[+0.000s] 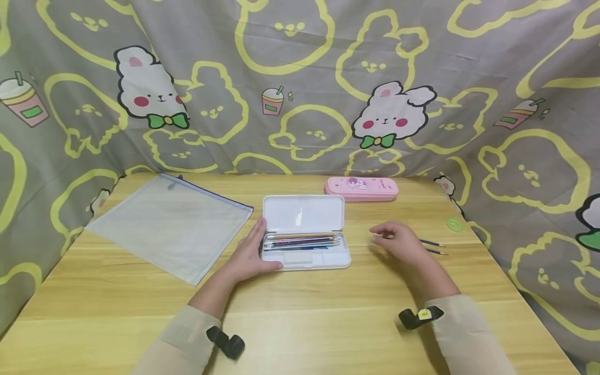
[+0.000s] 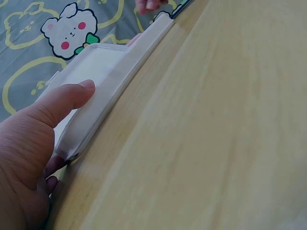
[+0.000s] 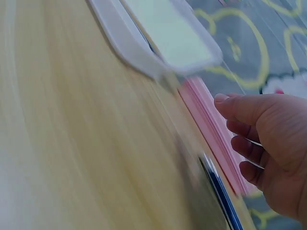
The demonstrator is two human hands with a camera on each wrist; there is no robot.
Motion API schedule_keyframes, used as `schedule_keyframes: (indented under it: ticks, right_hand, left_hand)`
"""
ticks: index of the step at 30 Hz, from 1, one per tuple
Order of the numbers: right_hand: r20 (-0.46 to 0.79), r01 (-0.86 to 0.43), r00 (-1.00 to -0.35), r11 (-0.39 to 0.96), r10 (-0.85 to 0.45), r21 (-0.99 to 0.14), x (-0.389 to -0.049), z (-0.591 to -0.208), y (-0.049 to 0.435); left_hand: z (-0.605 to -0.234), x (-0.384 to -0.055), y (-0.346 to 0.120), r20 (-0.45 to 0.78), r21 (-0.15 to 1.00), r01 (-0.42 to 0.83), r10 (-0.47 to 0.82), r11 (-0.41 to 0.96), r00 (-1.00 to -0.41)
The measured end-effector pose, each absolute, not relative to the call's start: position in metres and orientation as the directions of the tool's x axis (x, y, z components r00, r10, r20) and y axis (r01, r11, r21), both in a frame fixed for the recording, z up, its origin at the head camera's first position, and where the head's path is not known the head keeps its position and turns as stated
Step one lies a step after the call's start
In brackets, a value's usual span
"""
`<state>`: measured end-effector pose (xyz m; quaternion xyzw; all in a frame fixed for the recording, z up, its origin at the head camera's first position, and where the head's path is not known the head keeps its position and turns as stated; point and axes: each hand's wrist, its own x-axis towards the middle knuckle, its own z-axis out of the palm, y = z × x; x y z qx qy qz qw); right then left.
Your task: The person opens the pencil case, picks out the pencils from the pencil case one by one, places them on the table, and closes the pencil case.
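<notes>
A white pencil case [image 1: 303,212] stands with its lid up, several pencils [image 1: 300,242] and a white eraser [image 1: 298,258] lying inside. My left hand [image 1: 250,255] grips its left end. In the left wrist view the thumb [image 2: 72,98] presses on the case's side, while the other fingers are mostly hidden behind it. To the right, my right hand [image 1: 398,242] hovers over dark pencils [image 1: 433,243] on the table, partly covering them. The right wrist view shows its loosely bent fingers [image 3: 247,129] holding nothing, with a dark blue pencil [image 3: 220,191] below.
A clear mesh zip bag [image 1: 173,229] lies flat at the left. Behind the white case, to the right, is a closed pink pencil case [image 1: 361,188]. A small green ring [image 1: 453,224] lies near the right edge. A patterned curtain [image 1: 300,78] hangs behind the wooden table [image 1: 319,323].
</notes>
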<state>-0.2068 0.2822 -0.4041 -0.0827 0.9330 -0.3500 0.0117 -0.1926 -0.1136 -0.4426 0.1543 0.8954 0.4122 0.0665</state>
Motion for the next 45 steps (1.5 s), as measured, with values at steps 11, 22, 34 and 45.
schedule_keyframes:
  ticks: [11,22,34,45]
  right_hand:
    - [0.053,-0.241,-0.958,0.696,-0.281,-0.676,-0.218,-0.405,0.211]
    - [0.057,-0.305,-0.938,0.735,-0.342,-0.606,-0.228,-0.417,0.187]
    - [0.067,-0.331,-0.935,0.792,-0.347,-0.512,-0.224,-0.413,0.181]
    - [0.024,-0.337,-0.926,0.796,-0.376,-0.503,-0.226,-0.414,0.181]
  left_hand:
    - [-0.444,-0.193,-0.114,0.007,0.750,0.223,0.331,0.622,-0.944]
    - [-0.442,-0.191,-0.114,-0.001,0.748,0.219,0.331,0.627,-0.944]
    - [-0.442,-0.191,-0.114,0.011,0.744,0.227,0.329,0.628,-0.944]
    - [-0.442,-0.191,-0.114,0.008,0.740,0.228,0.330,0.633,-0.944]
